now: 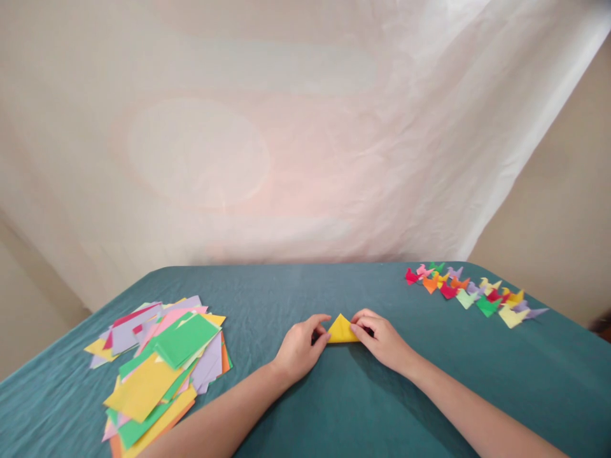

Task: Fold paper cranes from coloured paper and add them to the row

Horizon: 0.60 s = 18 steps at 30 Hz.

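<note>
1. Head view, position: the folded yellow paper [340, 329], a small triangle with its point up, sits between my hands over the teal tablecloth [305, 289].
2. Right grip: my right hand [386, 340] appears pinched on the paper's right side, thumb over the near face.
3. Left grip: my left hand [300, 348] has thumb and forefinger apart, thumb at the left corner. Cannot tell whether hidden fingers press behind.
4. Risk: layers may slide out of line if the two sides pull unevenly.
5. Risk: the crease may set crooked; cause, soft cloth giving under pressure.
6. Lesser risk: my left forearm, close beside the loose sheets [188, 340], could scatter them. The folded birds [449, 291] lie well apart, likely safe.
</note>
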Motion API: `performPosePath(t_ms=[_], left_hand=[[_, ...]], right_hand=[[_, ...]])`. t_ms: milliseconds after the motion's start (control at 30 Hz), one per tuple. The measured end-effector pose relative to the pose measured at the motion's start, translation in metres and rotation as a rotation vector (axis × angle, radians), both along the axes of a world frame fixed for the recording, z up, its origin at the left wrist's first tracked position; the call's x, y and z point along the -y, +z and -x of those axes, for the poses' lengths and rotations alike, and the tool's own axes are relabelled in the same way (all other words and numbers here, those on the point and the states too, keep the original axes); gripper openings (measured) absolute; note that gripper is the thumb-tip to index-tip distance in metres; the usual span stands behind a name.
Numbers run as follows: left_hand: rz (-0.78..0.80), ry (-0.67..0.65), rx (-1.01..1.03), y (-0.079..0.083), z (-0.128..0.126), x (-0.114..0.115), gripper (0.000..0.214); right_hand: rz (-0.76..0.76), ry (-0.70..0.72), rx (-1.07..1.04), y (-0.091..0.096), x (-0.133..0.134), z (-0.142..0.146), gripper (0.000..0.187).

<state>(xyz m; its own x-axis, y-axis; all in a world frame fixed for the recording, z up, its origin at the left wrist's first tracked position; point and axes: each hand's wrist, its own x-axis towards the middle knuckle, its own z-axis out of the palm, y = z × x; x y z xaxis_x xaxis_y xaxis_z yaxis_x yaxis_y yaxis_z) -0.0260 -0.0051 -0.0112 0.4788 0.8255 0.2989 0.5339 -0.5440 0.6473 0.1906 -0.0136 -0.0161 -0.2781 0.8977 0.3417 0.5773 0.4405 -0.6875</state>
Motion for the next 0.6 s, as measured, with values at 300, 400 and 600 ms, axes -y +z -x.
performPosePath(t_ms=[300,400,600], left_hand=[[-0.254,-0.193,-0.237,0.022,-0.007,0.022,0.041],[-0.223,-0.303,-0.393,0.027,-0.01,0.029,0.061],[-0.122,-0.35,-0.507,0.025,-0.009,0.03,0.065]], right_hand=[[0.026,-0.057,0.012,-0.006,-0.006,0.002,0.027],[0.016,-0.055,0.013,-0.007,-0.006,0.002,0.028],[-0.014,-0.088,0.02,-0.011,-0.006,0.003,0.024]])
